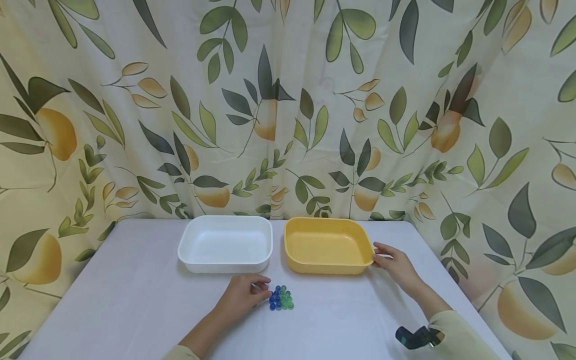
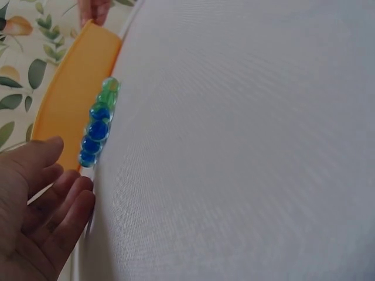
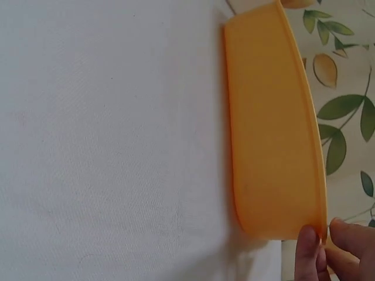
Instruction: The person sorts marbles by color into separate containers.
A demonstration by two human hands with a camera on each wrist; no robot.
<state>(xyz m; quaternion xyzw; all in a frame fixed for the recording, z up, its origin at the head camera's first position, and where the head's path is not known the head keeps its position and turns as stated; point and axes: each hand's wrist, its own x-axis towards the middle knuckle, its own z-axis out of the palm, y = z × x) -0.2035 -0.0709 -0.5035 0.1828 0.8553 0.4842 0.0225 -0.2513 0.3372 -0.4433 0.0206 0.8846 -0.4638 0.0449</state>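
Note:
Several blue and green glass marbles (image 1: 281, 298) lie in a tight cluster on the table, blue on the left and green on the right. My left hand (image 1: 245, 295) is just left of them, its fingers loosely bent; in the left wrist view, a gap shows between thumb and fingers, with nothing held. At the right end of the yellow tray (image 1: 328, 270), my right hand (image 1: 398, 267) pinches the rim between thumb and fingers. The right wrist view shows this grip at a corner of the tray (image 3: 272, 129). No contents show inside the tray.
A white tray (image 1: 225, 267) stands left of the yellow one, a narrow gap between them. Both sit near the back of the table under a white cloth (image 1: 135, 300). A leaf-and-fruit patterned curtain (image 1: 288, 165) hangs behind. A dark device (image 1: 414, 337) is at the right wrist.

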